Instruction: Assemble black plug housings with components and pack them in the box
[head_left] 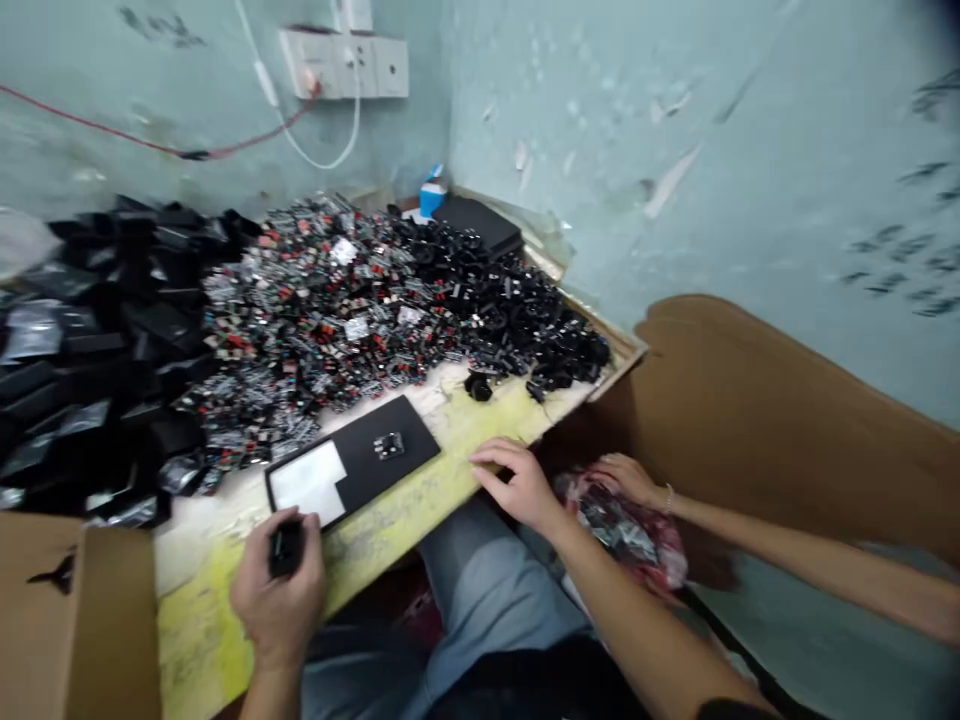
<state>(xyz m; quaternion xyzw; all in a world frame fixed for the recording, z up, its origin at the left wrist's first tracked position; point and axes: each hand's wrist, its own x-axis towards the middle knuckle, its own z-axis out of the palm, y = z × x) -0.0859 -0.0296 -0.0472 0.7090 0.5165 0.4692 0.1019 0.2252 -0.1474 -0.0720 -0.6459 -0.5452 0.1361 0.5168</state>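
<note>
My left hand (279, 590) is closed around a small black plastic piece (286, 548), just in front of a flat black board (367, 425). Near the board's left end is a white patch (309, 480), and a small black-and-silver part (388, 446) lies toward its right end. At the table's front edge, my right hand (521, 485) has its fingers curled toward the thumb. Something dark shows between them, too blurred to name.
Small metallic and red parts (315, 310) are heaped behind the board, with black parts (517, 310) to their right. Black pieces (97, 340) pile up at left, beside a cardboard box (112, 620). Another person's hand (630, 480) rests at a bag (622, 525) of parts, right of the table.
</note>
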